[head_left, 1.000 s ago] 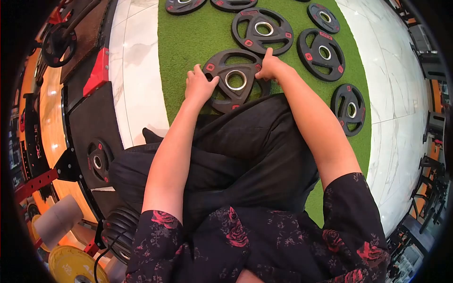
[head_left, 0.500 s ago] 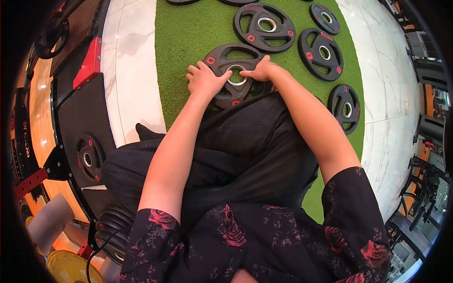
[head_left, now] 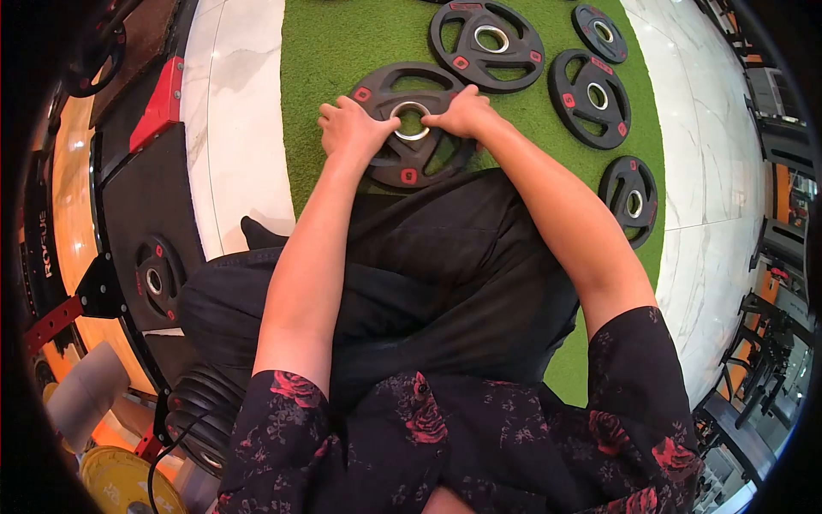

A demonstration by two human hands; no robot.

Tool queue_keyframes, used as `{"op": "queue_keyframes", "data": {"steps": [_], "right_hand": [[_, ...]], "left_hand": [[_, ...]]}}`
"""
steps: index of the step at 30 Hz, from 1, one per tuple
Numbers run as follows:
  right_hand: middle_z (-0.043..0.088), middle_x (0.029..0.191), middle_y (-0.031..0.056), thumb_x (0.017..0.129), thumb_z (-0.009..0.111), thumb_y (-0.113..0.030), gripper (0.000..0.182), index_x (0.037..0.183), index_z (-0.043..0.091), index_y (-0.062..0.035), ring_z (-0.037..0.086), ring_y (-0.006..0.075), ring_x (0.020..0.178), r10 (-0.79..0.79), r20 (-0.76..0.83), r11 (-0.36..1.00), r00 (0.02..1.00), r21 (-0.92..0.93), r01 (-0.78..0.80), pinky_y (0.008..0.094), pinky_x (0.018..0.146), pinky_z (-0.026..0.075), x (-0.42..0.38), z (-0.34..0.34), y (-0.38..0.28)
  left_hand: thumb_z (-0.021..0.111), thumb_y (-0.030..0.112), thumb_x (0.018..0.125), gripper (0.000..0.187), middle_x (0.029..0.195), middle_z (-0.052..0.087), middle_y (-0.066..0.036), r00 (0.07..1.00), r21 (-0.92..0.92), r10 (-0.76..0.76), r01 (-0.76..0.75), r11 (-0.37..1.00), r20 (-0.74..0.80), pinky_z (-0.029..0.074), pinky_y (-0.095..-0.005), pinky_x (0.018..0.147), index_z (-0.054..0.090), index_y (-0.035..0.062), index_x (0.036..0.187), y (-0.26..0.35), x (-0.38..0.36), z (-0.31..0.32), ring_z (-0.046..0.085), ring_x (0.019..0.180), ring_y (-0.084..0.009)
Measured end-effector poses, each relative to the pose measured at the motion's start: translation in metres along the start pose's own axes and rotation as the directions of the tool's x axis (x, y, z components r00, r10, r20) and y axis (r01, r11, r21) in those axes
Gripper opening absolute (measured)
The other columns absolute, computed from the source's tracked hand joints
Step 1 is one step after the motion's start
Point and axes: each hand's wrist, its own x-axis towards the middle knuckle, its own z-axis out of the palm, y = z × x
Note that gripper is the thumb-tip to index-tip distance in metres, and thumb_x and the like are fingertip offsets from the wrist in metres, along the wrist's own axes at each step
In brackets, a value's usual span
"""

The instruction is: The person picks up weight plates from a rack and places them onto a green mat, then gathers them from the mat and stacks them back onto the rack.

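A large black weight plate [head_left: 401, 157] with red marks and a metal-ringed centre hole lies on the green turf, just beyond my crossed legs. My left hand [head_left: 353, 130] rests on its left side, thumb at the ring and fingers spread toward the outer edge. On the right side, my right hand [head_left: 463, 115] has its thumb by the ring and its other fingers at the rim, partly hidden. Both hands hold the plate. Another large plate [head_left: 486, 72] lies right behind it, close to its upper right edge.
Smaller plates lie on the turf to the right [head_left: 565, 116], [head_left: 612, 184]. A plate [head_left: 174, 283] sits on a dark mat at left, near a red and black rack [head_left: 98, 295]. Stacked plates [head_left: 201, 411] and a yellow plate [head_left: 116, 475] are at lower left.
The held plate has shifted left and slightly away from the plate behind it, and its marks have turned a little. Both hands have moved left with it.
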Motion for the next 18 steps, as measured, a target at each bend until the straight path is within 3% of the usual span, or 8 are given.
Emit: {"op": "queue_keyframes", "data": {"steps": [3, 5, 7, 9, 11, 13, 16, 18], "right_hand": [[0.036, 0.157, 0.0323, 0.074, 0.083, -0.066, 0.13, 0.155, 0.02, 0.0141, 0.048, 0.046, 0.139, -0.016, -0.023, 0.999, 1.0, 0.043, 0.016, 0.0465, 0.112, 0.046, 0.016, 0.007, -0.023], [0.04, 0.151, 0.0344, 0.075, 0.085, -0.06, 0.124, 0.153, 0.021, 0.0133, 0.058, 0.0456, 0.128, -0.057, -0.049, 0.994, 0.997, 0.088, 0.061, 0.0481, 0.098, 0.056, 0.02, 0.007, -0.027], [0.038, 0.15, 0.0343, 0.078, 0.085, -0.053, 0.112, 0.149, 0.026, 0.0101, 0.071, 0.0447, 0.1, -0.121, 0.011, 0.98, 0.993, 0.158, 0.117, 0.042, 0.058, 0.065, 0.024, 0.0, -0.024], [0.041, 0.149, 0.0317, 0.081, 0.084, -0.044, 0.098, 0.147, 0.031, 0.0065, 0.073, 0.0421, 0.087, -0.094, 0.034, 0.978, 0.995, 0.193, 0.085, 0.0402, 0.055, 0.064, 0.02, -0.011, -0.016], [0.039, 0.149, 0.0319, 0.083, 0.082, -0.042, 0.093, 0.146, 0.033, 0.0059, 0.073, 0.0404, 0.077, -0.136, 0.117, 0.94, 0.984, 0.329, 0.091, 0.0405, 0.054, 0.063, 0.027, -0.012, -0.007], [0.045, 0.147, 0.0308, 0.083, 0.08, -0.043, 0.094, 0.148, 0.033, 0.0056, 0.074, 0.039, 0.092, -0.086, 0.089, 0.939, 0.992, 0.34, 0.051, 0.0434, 0.059, 0.064, 0.034, -0.001, -0.011], [0.04, 0.151, 0.0329, 0.08, 0.084, -0.048, 0.105, 0.154, 0.029, 0.0041, 0.041, 0.0486, 0.142, 0.032, -0.098, 0.93, 0.995, 0.368, 0.006, 0.055, 0.103, 0.053, 0.031, 0.016, -0.022], [0.039, 0.152, 0.0334, 0.078, 0.085, -0.047, 0.105, 0.153, 0.031, 0.0043, 0.044, 0.0477, 0.14, 0.054, -0.057, 0.903, 0.997, 0.429, -0.024, 0.0534, 0.105, 0.051, 0.03, 0.011, -0.021]], "left_hand": [[0.088, 0.062, 0.067, 0.104, 0.138, 0.05, -0.029, 0.998, 0.014, -0.062, 0.062, 0.998, 0.001, 0.055, -0.049, 0.1, 0.051, -0.0083, 0.134, -0.019, 0.016, -0.013, 0.053, 0.13, -0.043], [0.086, 0.064, 0.069, 0.104, 0.139, 0.051, -0.029, 0.997, 0.048, -0.079, 0.079, 0.996, -0.008, 0.054, -0.0497, 0.101, 0.051, -0.0083, 0.136, -0.037, 0.031, -0.013, 0.056, 0.129, -0.0413], [0.086, 0.061, 0.072, 0.097, 0.131, 0.061, -0.026, 0.999, -0.149, -0.016, 0.021, 0.989, 0.037, 0.056, -0.049, 0.098, 0.054, -0.0061, 0.135, -0.065, 0.047, -0.012, 0.065, 0.119, -0.037], [0.085, 0.055, 0.077, 0.087, 0.119, 0.07, -0.023, 0.999, -0.238, 0.039, -0.032, 0.971, 0.024, 0.058, -0.0468, 0.095, 0.058, -0.0037, 0.134, -0.081, 0.05, -0.015, 0.071, 0.109, -0.0356], [0.085, 0.05, 0.08, 0.079, 0.113, 0.073, -0.023, 0.982, -0.476, -0.085, 0.158, 0.865, 0.17, 0.059, -0.0461, 0.092, 0.06, -0.0039, 0.132, -0.085, 0.047, -0.018, 0.072, 0.105, -0.0374], [0.081, 0.052, 0.084, 0.077, 0.119, 0.072, -0.024, 0.971, -0.472, -0.086, 0.184, 0.862, 0.221, 0.057, -0.0485, 0.095, 0.06, -0.0056, 0.131, -0.083, 0.053, -0.013, 0.071, 0.107, -0.0371], [0.077, 0.056, 0.085, 0.079, 0.121, 0.071, -0.026, 0.99, -0.368, -0.112, 0.134, 0.92, 0.08, 0.055, -0.0511, 0.098, 0.062, -0.0064, 0.13, -0.075, 0.055, 0.002, 0.07, 0.11, -0.0362], [0.075, 0.06, 0.086, 0.081, 0.12, 0.07, -0.029, 0.976, -0.189, -0.205, 0.216, 0.958, 0.077, 0.053, -0.0491, 0.101, 0.063, -0.0075, 0.13, -0.062, 0.051, -0.001, 0.069, 0.113, -0.0379]]}}
